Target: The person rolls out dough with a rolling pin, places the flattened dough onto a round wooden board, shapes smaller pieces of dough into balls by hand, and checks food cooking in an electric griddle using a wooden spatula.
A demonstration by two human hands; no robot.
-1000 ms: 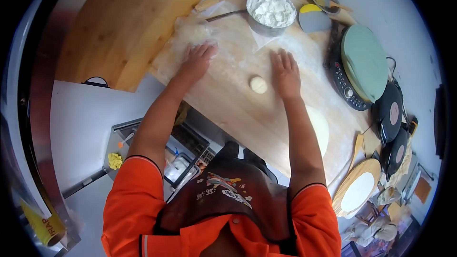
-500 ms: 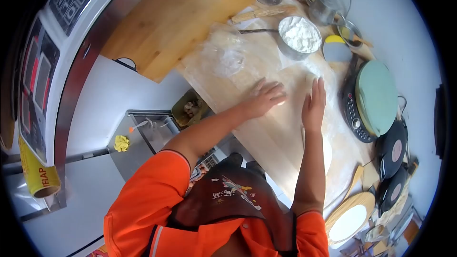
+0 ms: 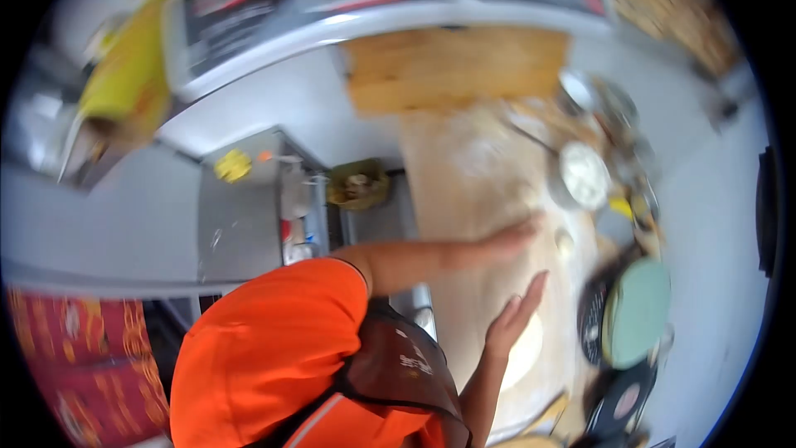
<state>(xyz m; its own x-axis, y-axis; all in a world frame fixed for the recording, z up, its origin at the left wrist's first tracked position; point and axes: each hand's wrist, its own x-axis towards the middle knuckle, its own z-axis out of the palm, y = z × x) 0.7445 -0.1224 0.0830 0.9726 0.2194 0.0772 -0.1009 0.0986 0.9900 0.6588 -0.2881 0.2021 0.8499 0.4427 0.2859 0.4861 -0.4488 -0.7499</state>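
My left hand (image 3: 510, 239) reaches over a floured wooden board (image 3: 452, 232), its fingers stretched out but blurred by motion. Close to its fingertips lies a small pale lump of dough (image 3: 564, 245), and a second lump (image 3: 529, 193) sits a little farther up. My right hand (image 3: 516, 315) is open, fingers extended and pointing up and to the right, with nothing visible in it. Beside its wrist a flat, pale round of dough (image 3: 524, 353) rests on the board, partly hidden by the hand.
A metal bowl of flour (image 3: 584, 176) stands at the board's far right. A round griddle with a green top (image 3: 637, 314) sits along the right side, above black pans (image 3: 622, 402). On the left are a bin (image 3: 358, 184) and a crumpled yellow cloth (image 3: 233, 165).
My view has turned, so the board now runs down the right of the picture. Both hands have shifted, and the left is more blurred. A lump of dough shows near its fingertips.
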